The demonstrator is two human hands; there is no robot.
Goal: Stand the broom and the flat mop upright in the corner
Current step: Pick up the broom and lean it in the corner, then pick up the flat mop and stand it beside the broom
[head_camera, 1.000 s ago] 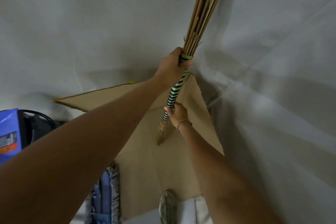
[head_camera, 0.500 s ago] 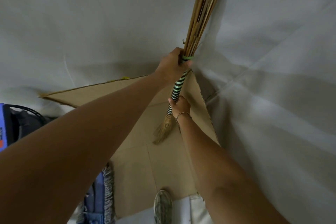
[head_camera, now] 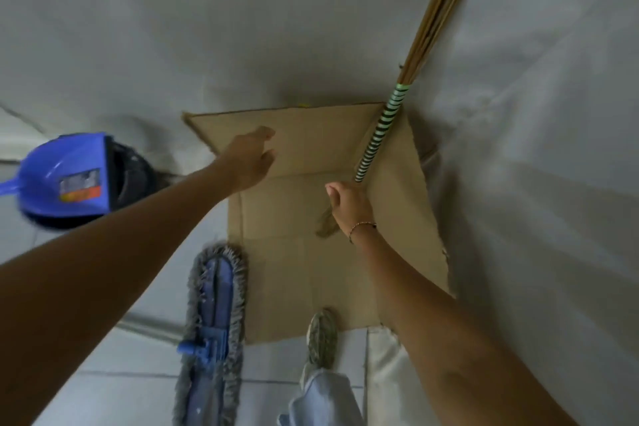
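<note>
At the bottom of the frame, nearest the camera, a shoe (head_camera: 322, 337) with a pale trouser cuff above it stands on the tiled floor (head_camera: 114, 387), its toe at the near edge of a flattened sheet of cardboard (head_camera: 294, 273). Just left of the shoe the flat mop (head_camera: 212, 322) lies on the floor, its grey-fringed blue pad running lengthwise from the lower edge of the frame up toward the middle, with a blue fitting partway along it; its right-hand fringe is just beside the cardboard's left edge. Two bare forearms reach up from the lower corners. The right hand (head_camera: 349, 206), a thin bracelet at its wrist, is clenched around the lower part of the broom (head_camera: 383, 128), where the green-and-black striped wrapping ends, and the short tuft below the fist is against the cardboard. From that grip the broom slants up and to the right, its bundle of tan sticks reaching the upper right of the frame against the white cloth (head_camera: 518, 114) that drapes the corner. The left hand (head_camera: 250, 162) is released, fingers loosely spread, holding nothing, over the far left part of the cardboard and well apart from the broom. At the middle left, farther back, a blue dustpan (head_camera: 65, 176) rests on top of a dark round container (head_camera: 133, 171). The white cloth fills the whole upper half of the frame behind everything.
</note>
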